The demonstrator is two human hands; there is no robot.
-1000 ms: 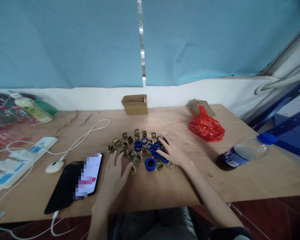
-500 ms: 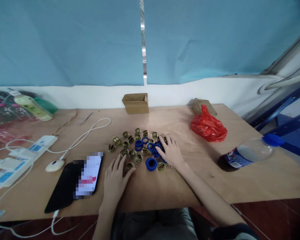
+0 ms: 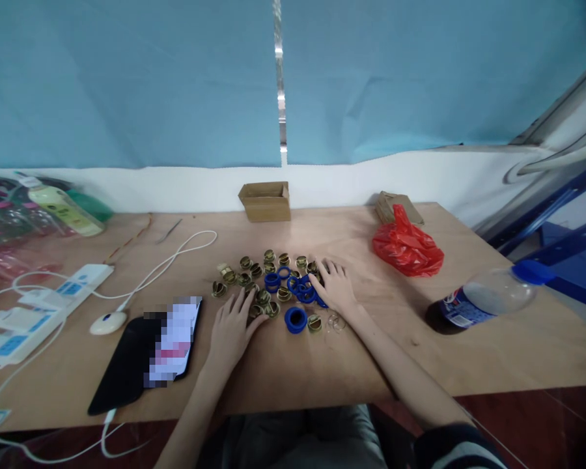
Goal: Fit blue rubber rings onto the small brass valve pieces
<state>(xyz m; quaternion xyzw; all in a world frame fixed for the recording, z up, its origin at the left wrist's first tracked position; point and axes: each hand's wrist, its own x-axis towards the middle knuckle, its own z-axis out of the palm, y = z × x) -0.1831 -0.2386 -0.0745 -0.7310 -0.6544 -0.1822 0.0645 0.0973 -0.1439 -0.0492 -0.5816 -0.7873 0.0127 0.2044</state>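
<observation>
Brass pieces [image 3: 247, 279] and blue rings [image 3: 300, 290] lie scattered together in a loose cluster at the middle of the wooden surface [image 3: 322, 371], with both hands resting on them. The left hand [image 3: 233, 327] lies palm down and open, its fingers [image 3: 250, 301] spread and its fingertips touching the brass pieces at the cluster's near left edge; it grips nothing. The right hand [image 3: 336, 288] is also flat and open, palm down, its fingers fanned over the blue rings on the cluster's right side and partly covering them. Whether any ring is pinched underneath cannot be told. One larger blue ring [image 3: 295, 319] lies apart at the near edge of the cluster, between the two hands, with a brass piece just beside it and a few small clear rings [image 3: 336, 321] near the right wrist. Left of the left hand, a phone [image 3: 173, 339] lies on a black pad [image 3: 122, 371]. Further left are a white round puck [image 3: 107, 323] on a cable [image 3: 176, 255] and a white power strip [image 3: 43, 303]. A small cardboard box [image 3: 265, 200] stands at the far edge, a red plastic bag [image 3: 407, 249] lies to the right, and a bottle [image 3: 488, 296] lies on its side beyond it.
</observation>
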